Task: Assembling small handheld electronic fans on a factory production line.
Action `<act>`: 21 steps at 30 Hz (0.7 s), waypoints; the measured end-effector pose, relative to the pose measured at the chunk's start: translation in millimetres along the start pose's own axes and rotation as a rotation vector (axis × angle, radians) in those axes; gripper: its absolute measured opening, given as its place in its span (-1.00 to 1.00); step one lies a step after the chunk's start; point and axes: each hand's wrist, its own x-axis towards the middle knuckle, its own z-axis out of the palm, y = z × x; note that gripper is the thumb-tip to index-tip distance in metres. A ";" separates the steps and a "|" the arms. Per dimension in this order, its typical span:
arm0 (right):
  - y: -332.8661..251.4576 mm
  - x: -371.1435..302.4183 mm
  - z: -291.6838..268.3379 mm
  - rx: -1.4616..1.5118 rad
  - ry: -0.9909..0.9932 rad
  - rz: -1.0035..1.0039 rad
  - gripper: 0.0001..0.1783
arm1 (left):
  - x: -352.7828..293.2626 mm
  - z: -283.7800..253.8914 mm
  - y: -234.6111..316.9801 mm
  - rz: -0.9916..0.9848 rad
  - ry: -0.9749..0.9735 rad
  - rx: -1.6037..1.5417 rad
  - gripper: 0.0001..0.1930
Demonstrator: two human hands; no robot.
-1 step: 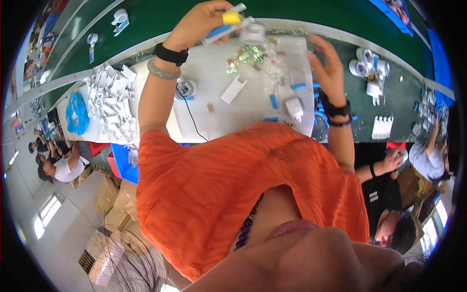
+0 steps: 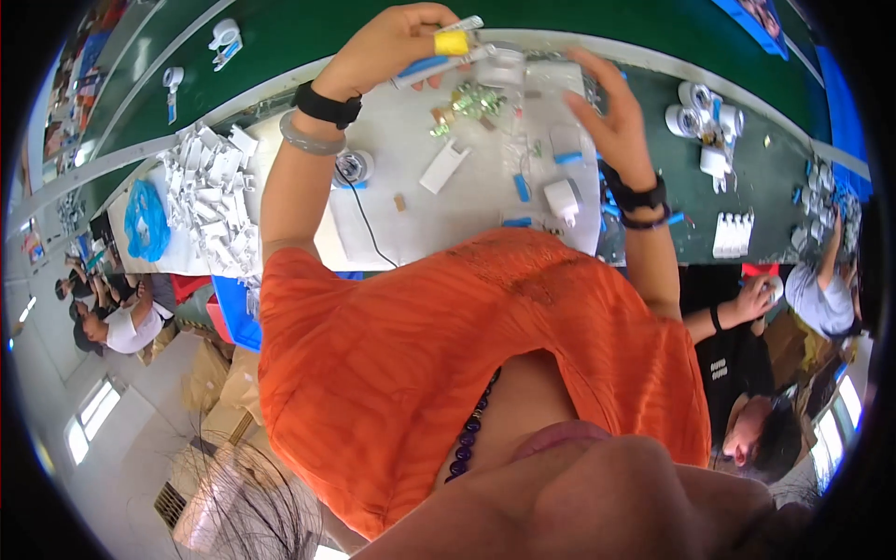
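Note:
My left hand [image 2: 387, 47] is closed around a white handled device with a round head [image 2: 499, 67], at the far side of the bench. A blue piece shows along its handle, and a yellow piece [image 2: 452, 43] sits by my fingertips. To the right, my right hand [image 2: 616, 121] hovers with thumb and fingers spread, holding nothing. Between my hands and nearer me lie small green-gold shiny pieces [image 2: 480, 99]. A slim white cover [image 2: 444, 166] rests on the pale work mat [image 2: 383, 121]. A white round-headed unit [image 2: 563, 200] lies near the mat's right side.
At left is a heap of white plastic parts [image 2: 207, 201] beside a blue bag [image 2: 147, 221]. A round unit with a black cord [image 2: 354, 168] lies on the mat. More white units [image 2: 707, 121] stand at right, where a co-worker's hand [image 2: 754, 301] holds something white.
My right hand has moved a little left, toward the round head. My left hand keeps its hold on the device and has shifted slightly.

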 end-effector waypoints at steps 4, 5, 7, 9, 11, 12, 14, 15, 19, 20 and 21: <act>-33.2 7.1 8.2 0.290 -0.194 -0.038 -0.62 | -12.4 44.6 28.3 0.097 -0.156 0.103 -0.76; -31.0 -0.5 6.1 0.509 -0.314 0.158 -0.63 | -17.1 50.9 37.3 0.096 -0.151 0.111 -0.76; -30.2 -11.3 -2.3 0.728 -0.438 0.350 -0.64 | -28.4 60.4 56.0 0.049 -0.211 0.275 -0.74; -36.2 -22.5 -11.5 0.872 -0.389 0.447 -0.68 | -35.0 63.1 50.8 0.072 -0.226 0.273 -0.74; -48.5 -32.7 -17.6 0.896 -0.302 0.417 -0.71 | -40.4 70.8 52.0 0.052 -0.175 0.340 -0.75; -55.1 -36.8 -23.4 0.903 -0.301 0.428 -0.73 | -42.2 74.9 50.3 0.058 -0.175 0.343 -0.75; -61.1 -41.9 -30.7 0.904 -0.291 0.433 -0.75 | -44.8 83.3 44.7 0.150 -0.097 0.430 -0.76; -61.8 -43.9 -33.1 0.866 -0.324 0.438 -0.76 | -45.0 89.6 40.1 0.157 -0.100 0.435 -0.76; -79.8 -48.6 -36.2 0.613 -0.420 0.549 -0.83 | -45.4 115.4 26.0 0.387 0.118 0.507 -0.74; -83.5 -53.5 -32.7 0.492 -0.353 0.569 -0.90 | -49.1 126.1 25.5 0.389 0.175 0.402 -0.74; -85.4 -58.2 -29.2 0.489 -0.345 0.569 -0.90 | -50.3 135.5 22.8 0.389 0.231 0.296 -0.73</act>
